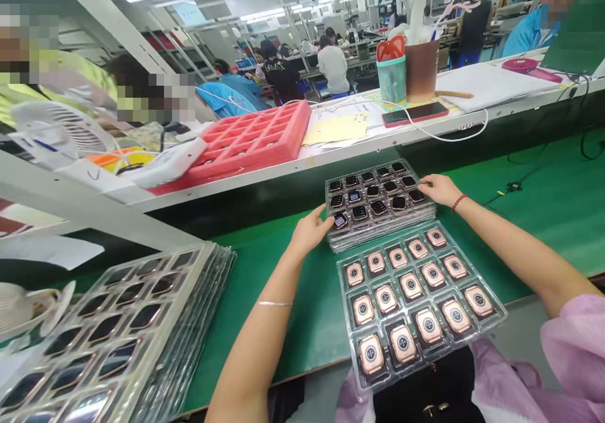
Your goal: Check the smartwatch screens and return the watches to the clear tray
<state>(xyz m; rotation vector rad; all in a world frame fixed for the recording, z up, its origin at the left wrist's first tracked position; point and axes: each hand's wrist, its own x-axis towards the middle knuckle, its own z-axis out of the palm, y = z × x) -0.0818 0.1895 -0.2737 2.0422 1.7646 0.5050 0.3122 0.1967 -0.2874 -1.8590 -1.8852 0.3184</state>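
My left hand (pixel 308 230) pinches the left edge of a clear plastic tray (pixel 384 226) at the top of a small stack. At its right edge, my right hand (pixel 439 191) grips the same tray, fingers closed on the rim. Dark-faced smartwatches (pixel 379 207) fill its compartments, screens up; a few screens are lit. Closer to my body lies another clear tray (pixel 347 316), partly over the bench's front edge. It holds rose-gold watch bodies (pixel 411 285) with their sensor backs up. Whether the held tray is lifted off the stack, I cannot tell.
A tall stack of watch trays (pixel 189 322) stands on the green bench (pixel 255 278) at left. Above, a shelf (pixel 350 149) bears a red foam tray (pixel 255 134), a phone (pixel 414 115), cups (pixel 392 81) and a white cable (pixel 439 138). Co-workers sit beyond.
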